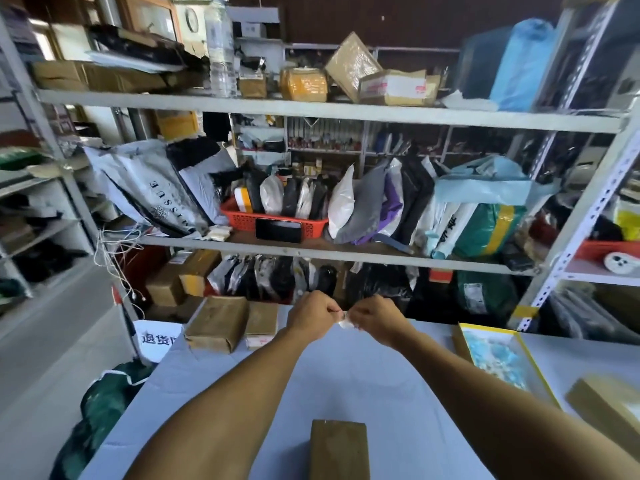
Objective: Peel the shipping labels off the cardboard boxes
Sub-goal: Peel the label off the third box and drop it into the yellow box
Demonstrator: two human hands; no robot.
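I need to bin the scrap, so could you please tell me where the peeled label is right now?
In the head view, the peeled label is pinched between the left hand and right hand, above the table's far edge.

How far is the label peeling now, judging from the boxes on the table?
Done, apparently: the near box shows a bare top. In hand: left hand and right hand pinch a crumpled white label scrap. Left: the small box at the far edge has a label on its front.

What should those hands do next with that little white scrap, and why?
Probably drop the crumpled label scrap aside: both hands, left and right, pinch it in the air, away from any box, and the box nearest the camera waits untouched.
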